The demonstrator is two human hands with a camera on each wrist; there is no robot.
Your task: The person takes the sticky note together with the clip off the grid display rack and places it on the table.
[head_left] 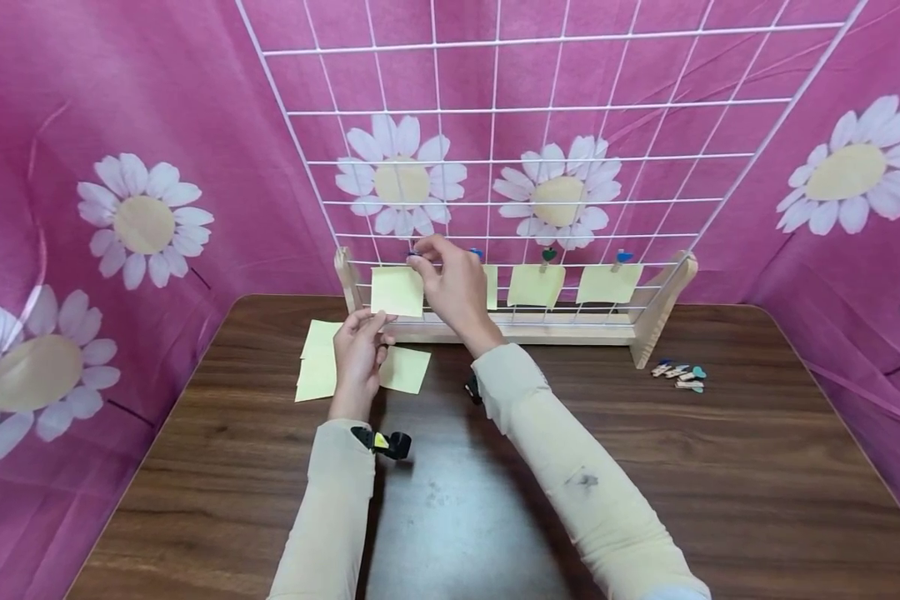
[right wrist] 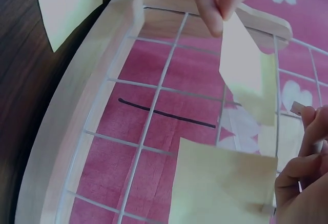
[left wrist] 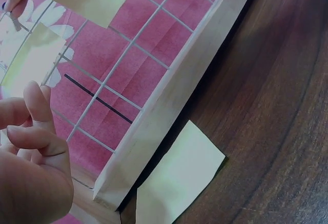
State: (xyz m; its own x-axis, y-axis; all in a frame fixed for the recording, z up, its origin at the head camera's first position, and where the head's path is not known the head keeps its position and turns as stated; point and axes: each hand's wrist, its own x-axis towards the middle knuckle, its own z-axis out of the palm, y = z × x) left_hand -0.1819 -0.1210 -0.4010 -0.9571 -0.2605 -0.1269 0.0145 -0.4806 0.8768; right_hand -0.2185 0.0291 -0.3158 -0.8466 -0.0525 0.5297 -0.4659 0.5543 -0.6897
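My left hand (head_left: 358,360) pinches the lower edge of a pale yellow sticky note (head_left: 397,292) against the left part of a white wire grid (head_left: 492,157). At that note's top, my right hand (head_left: 457,287) pinches a small wooden clothespin (right wrist: 297,107) with a dark blue end, mostly hidden behind the fingers in the head view. The note is tilted away from the grid in the right wrist view. To the right, more notes, such as this one (head_left: 536,287), hang under clothespins with a green heart (head_left: 549,253) or blue tops.
Loose yellow notes (head_left: 405,370) lie on the brown wooden table (head_left: 757,467), beside and partly behind my left hand. Several spare clothespins (head_left: 678,375) lie right of the grid's wooden stand (head_left: 660,312). A pink flowered cloth (head_left: 255,208) surrounds the table's back and sides.
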